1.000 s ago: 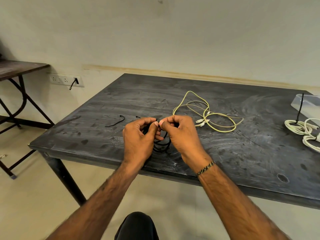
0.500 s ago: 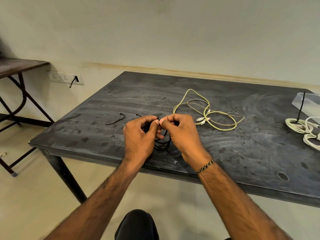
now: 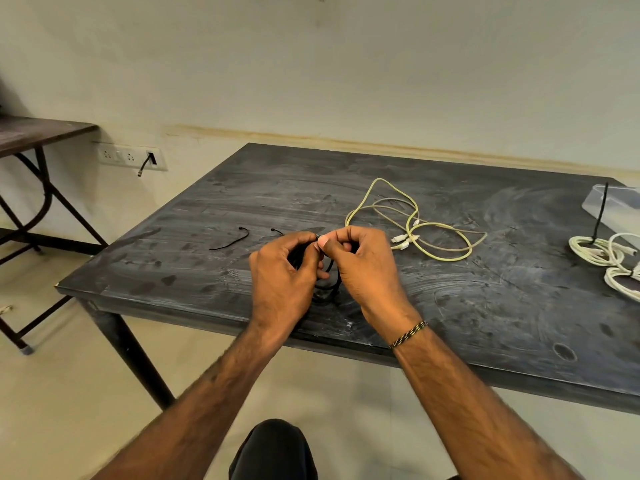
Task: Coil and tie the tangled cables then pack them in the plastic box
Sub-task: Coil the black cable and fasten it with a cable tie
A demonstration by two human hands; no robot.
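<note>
I have a single view to work from, a wide-angle camera worn on the head, looking forward and down. It sits close above the two forearms, which rise from the bottom edge toward the centre of the frame, where the left hand (image 3: 282, 271) and right hand (image 3: 363, 268) meet. The dark table (image 3: 485, 306) runs across the middle, its right side cut off by the frame edge. The wall (image 3: 311, 64) fills the upper part, and floor shows at lower left.
</note>
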